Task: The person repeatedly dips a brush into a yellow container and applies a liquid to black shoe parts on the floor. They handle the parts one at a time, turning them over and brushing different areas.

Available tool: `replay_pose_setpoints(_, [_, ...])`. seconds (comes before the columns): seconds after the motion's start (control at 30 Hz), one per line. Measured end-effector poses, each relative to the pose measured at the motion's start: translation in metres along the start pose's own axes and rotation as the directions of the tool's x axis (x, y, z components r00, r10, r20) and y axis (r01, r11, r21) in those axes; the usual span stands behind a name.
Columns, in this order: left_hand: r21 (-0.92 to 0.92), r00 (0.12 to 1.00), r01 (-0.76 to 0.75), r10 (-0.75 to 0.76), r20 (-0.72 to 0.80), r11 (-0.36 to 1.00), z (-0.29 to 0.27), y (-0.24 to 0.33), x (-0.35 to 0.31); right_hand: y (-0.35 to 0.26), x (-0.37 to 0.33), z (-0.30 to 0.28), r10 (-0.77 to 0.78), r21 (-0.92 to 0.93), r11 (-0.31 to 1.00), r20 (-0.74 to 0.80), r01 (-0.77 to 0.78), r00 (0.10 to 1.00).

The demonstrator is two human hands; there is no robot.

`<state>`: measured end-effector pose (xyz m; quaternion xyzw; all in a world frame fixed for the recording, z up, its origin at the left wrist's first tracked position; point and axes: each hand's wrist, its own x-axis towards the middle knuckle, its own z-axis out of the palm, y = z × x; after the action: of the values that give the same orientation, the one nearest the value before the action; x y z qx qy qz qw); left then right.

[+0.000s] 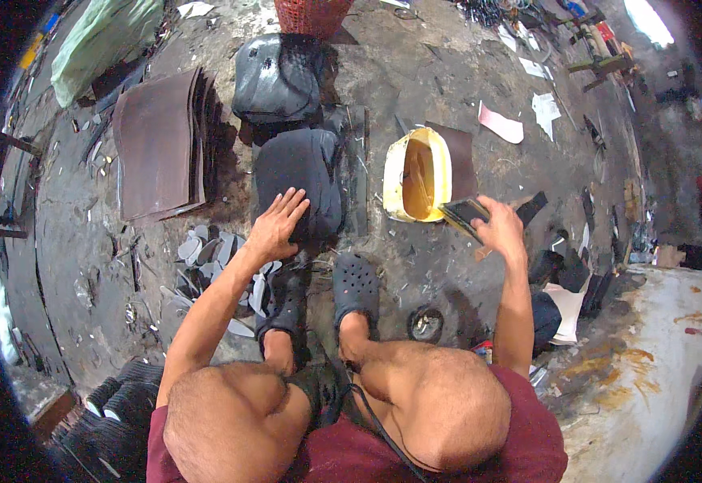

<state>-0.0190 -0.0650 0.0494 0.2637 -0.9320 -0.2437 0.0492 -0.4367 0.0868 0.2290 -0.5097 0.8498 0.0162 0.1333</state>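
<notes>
My left hand [280, 221] lies with fingers spread on a stack of black, round-cornered sheets [307, 161] just beyond my feet. In my right hand [500, 227] is a dark, flat rectangular piece [465, 216] with a yellowish edge, gripped between thumb and fingers; its exact kind is unclear. That piece is beside the lower right rim of a cut-open yellow-white container [393, 181]. Inside the container, a stick-like thing [420, 179] stands in amber residue. Behind the stack under my left hand sits another glossy black pile [277, 80].
Large brown sheets [155, 149] are stacked at the left. Grey rounded cutouts [206, 249] lie scattered near my left foot. A red basket [311, 18] stands at the far side, a brown sheet [454, 161] beside the container, and a tape-like ring [426, 323] near my right knee.
</notes>
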Motion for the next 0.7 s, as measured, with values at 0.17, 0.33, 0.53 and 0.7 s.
replay_pose_setpoints(0.17, [0.294,0.985,-0.01,0.059,-0.159,0.956,0.024,0.013,-0.014,0.003,-0.006,-0.001,-0.029,-0.191,0.981,-0.05,0.019,0.998])
replay_pose_setpoints(0.33, [0.16,0.981,0.058,-0.027,-0.192,0.985,0.042,0.018,-0.026,-0.034,0.045,-0.052,-0.053,0.011,0.998,-0.464,0.065,0.884])
replay_pose_setpoints(0.53, [0.131,0.96,0.047,-0.009,-0.279,0.99,0.063,0.02,-0.051,-0.161,0.111,-0.017,-0.398,0.406,0.743,-0.371,0.532,0.839])
replay_pose_setpoints(0.7, [0.111,0.961,0.038,-0.006,-0.276,0.993,0.063,0.025,-0.041,-0.242,0.141,0.112,-0.475,0.533,0.71,-0.12,0.46,0.872])
